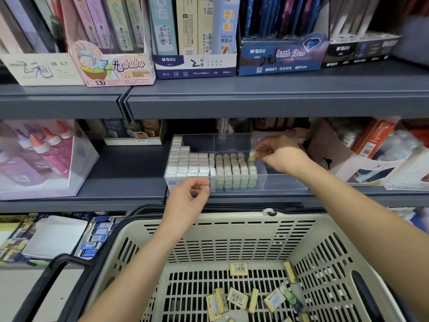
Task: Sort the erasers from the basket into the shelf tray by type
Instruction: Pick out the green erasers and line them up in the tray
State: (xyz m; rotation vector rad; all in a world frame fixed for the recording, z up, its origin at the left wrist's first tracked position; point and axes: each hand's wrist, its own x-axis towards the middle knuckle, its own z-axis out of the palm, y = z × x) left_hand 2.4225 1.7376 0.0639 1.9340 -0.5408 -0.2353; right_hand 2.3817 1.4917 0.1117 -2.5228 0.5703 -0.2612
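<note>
A clear shelf tray (pixel 274 182) on the middle shelf holds white erasers (pixel 190 163) in its left section and green-and-white erasers (pixel 234 168) in the middle one; the right section looks bare. My right hand (pixel 278 154) pinches a green-and-white eraser (pixel 252 156) over the right end of the middle rows. My left hand (pixel 188 201) hovers in front of the tray's left part, fingers loosely curled, holding nothing. Below, a beige basket (pixel 232 228) holds several yellow erasers (pixel 238 297) and one green-and-white eraser (pixel 290 296).
The grey upper shelf edge (pixel 255 101) overhangs the tray. Glue bottles in a clear box (pixel 39 159) stand to the left, a cardboard display (pixel 348 163) to the right. Boxes of pencil leads (pixel 195 43) line the top shelf. More stationery (pixel 46 235) lies on the lower shelf, left.
</note>
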